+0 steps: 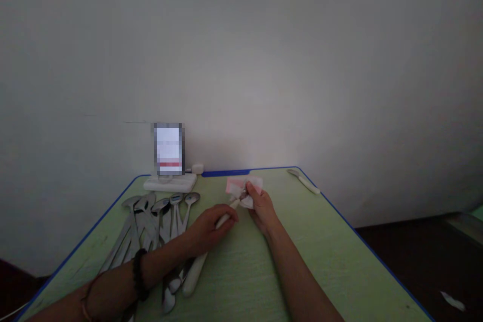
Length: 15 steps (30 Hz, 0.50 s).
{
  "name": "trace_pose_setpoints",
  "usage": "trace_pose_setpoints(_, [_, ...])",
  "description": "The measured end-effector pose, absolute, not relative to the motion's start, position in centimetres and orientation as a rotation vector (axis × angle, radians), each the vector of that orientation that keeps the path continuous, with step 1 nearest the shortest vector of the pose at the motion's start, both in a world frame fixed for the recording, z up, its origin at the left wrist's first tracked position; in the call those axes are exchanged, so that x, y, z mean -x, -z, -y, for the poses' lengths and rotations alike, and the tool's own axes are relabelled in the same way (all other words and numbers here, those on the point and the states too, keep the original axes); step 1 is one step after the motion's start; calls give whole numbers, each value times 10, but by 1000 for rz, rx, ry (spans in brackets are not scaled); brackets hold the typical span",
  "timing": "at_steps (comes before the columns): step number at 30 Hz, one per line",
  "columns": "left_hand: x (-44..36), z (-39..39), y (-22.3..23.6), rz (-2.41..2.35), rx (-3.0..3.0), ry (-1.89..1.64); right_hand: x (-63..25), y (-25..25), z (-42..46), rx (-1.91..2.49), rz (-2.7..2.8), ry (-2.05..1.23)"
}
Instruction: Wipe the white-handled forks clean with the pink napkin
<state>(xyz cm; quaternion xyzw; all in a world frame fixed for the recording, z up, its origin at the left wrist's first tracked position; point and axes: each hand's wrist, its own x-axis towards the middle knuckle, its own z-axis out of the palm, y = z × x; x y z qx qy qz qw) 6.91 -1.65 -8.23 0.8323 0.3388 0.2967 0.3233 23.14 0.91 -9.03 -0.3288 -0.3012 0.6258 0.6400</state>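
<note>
My left hand is closed around the pale handle of a piece of cutlery, held slanting up to the right. Its metal head is largely covered by a crumpled white and pink tissue, so its exact kind is hidden. My right hand pinches the tissue around that head, thumb on top. Beneath and left of my left forearm lies a pile of metal spoons, with bowls toward the wall. Another white handle rests on the table below my left hand.
The green table has a blue edge and stands against a grey wall. A blurred-out lit screen rises behind a white base, beside a white plug. One white-handled spoon lies at the far right edge. White scrap is on the floor.
</note>
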Motion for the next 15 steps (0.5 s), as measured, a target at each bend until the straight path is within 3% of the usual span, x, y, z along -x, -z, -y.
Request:
trace_pose_setpoints(8, [-69, 17, 83, -877, -2109, -801, -229, 98, -15, 755, 530, -1348])
trace_pose_setpoints(15, [-68, 15, 87, -952, -1781, -842, -239, 89, -11, 497, 378, -1519])
